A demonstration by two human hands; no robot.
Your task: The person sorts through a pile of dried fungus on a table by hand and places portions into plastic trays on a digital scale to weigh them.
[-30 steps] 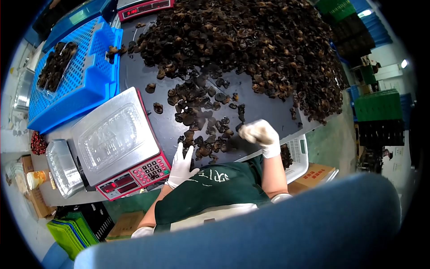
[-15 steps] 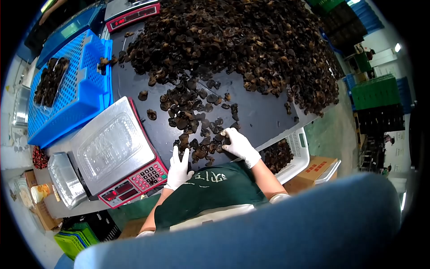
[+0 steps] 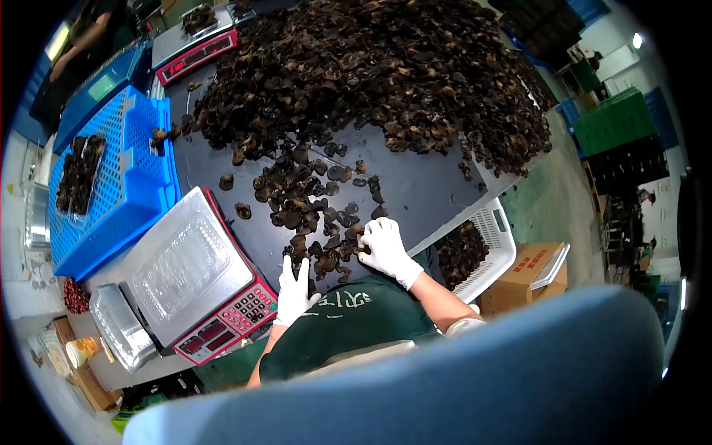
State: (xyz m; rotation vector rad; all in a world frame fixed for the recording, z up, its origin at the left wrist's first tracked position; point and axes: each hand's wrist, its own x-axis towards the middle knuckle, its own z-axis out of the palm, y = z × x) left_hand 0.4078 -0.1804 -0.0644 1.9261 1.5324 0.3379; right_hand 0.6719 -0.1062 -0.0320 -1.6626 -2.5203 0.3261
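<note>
Dark brown wood ear mushrooms (image 3: 293, 196) trail down the grey tabletop from a large heap to the near edge. Both my hands wear white gloves. My left hand (image 3: 296, 295) is open at the near edge, its fingers apart and pointing up beside the closest mushrooms. To the right, my right hand (image 3: 387, 252) curls its fingers and thumb around a dark piece at the side of the same cluster; its fingertips are partly hidden. Left of my hands stands a red and silver digital scale (image 3: 252, 308) with a clear plastic tray (image 3: 185, 256) on its plate.
The big mushroom heap (image 3: 363, 74) covers the far table. A blue crate (image 3: 133, 159) bearing a packed tray stands left, near a second scale (image 3: 196, 55). More clear trays (image 3: 122, 326) lie front left. A white basket (image 3: 504, 248) of mushrooms and a cardboard box (image 3: 530, 271) are at right.
The view has shifted a little. My right hand's fingers have curled in closer at the mushrooms. My left hand remains beside the cluster with fingers apart.
</note>
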